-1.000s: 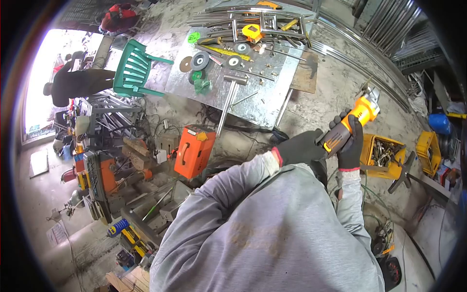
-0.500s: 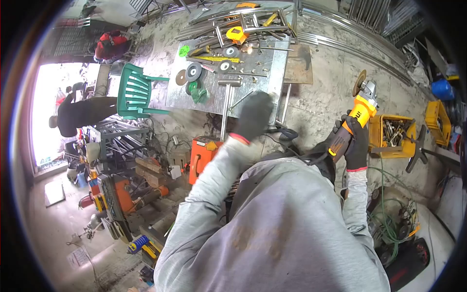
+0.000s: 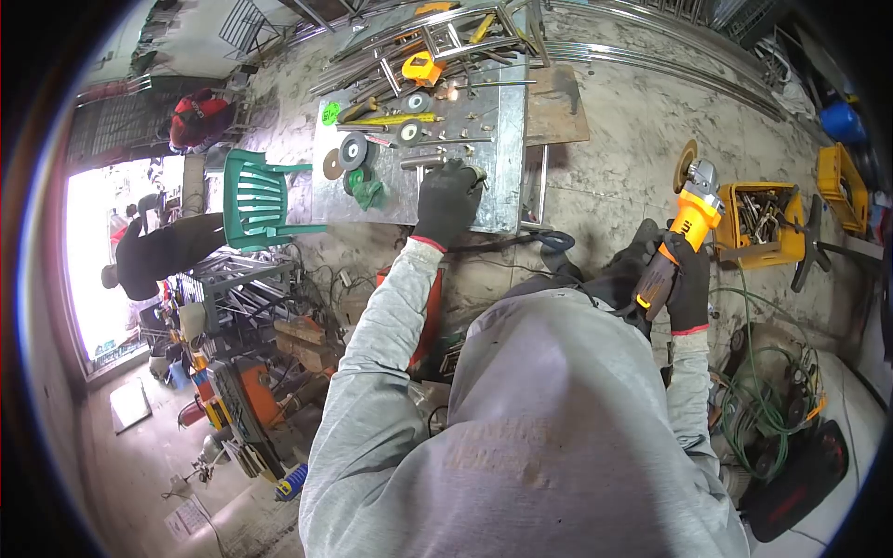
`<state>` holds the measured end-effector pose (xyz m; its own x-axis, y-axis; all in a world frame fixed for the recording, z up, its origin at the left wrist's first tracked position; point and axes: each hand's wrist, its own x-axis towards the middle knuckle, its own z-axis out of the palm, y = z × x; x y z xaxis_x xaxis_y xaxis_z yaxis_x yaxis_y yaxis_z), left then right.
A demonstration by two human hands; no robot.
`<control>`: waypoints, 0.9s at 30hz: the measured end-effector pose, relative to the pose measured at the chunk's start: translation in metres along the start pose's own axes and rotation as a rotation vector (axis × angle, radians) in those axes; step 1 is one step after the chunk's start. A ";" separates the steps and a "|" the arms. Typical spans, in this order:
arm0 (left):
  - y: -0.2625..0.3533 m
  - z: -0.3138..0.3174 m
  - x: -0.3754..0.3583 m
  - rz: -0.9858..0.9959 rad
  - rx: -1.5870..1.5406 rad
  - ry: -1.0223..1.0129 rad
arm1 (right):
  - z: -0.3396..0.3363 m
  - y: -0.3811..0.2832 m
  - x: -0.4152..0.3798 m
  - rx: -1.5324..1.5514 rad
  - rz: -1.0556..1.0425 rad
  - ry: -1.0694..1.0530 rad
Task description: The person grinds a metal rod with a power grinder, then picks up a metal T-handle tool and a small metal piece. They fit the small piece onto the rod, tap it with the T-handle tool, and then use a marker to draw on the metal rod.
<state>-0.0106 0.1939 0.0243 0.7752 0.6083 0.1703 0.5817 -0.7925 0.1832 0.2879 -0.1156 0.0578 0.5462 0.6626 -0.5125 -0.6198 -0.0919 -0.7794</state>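
My right hand (image 3: 686, 274), in a dark glove with a red cuff, is wrapped round the body of a yellow and black angle grinder (image 3: 693, 212). The grinder's brown disc (image 3: 686, 160) points up and away from me. My left hand (image 3: 446, 206), gloved alike, is over the near edge of the metal-topped table (image 3: 498, 209) with its fingers curled. A small shiny metal end (image 3: 481, 177) shows beside those fingers; what they hold is mostly hidden. Just beyond them lies the crossbar of a T-shaped metal tube (image 3: 420, 162); my hand and sleeve cover its stem.
Grinding discs (image 3: 353, 151), a yellow tape measure (image 3: 423, 70) and metal frames (image 3: 446, 39) lie on the table. A green chair (image 3: 256, 200) stands left. Yellow crates (image 3: 763, 223) and a coiled green hose (image 3: 763, 400) are right. Another person (image 3: 158, 256) is near the bright doorway.
My left hand has moved left and come down onto the table by the T-shaped tube. The right hand still holds the grinder in nearly the same position. The view has shifted slightly.
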 end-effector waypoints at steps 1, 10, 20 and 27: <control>0.001 -0.003 -0.001 -0.009 -0.017 0.000 | 0.002 -0.002 -0.002 0.007 -0.016 0.016; -0.005 0.001 -0.002 0.091 -0.032 -0.064 | 0.005 -0.002 -0.006 0.032 -0.020 0.061; 0.043 0.014 0.038 -0.155 -0.126 0.080 | 0.008 0.006 0.015 -0.001 0.052 -0.006; 0.047 0.003 0.033 -0.307 -0.211 -0.041 | 0.012 0.006 0.023 -0.033 0.042 -0.088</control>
<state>0.0431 0.1772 0.0352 0.5840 0.8109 0.0384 0.7284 -0.5443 0.4162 0.2903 -0.0919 0.0456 0.4677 0.7206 -0.5119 -0.6212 -0.1441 -0.7703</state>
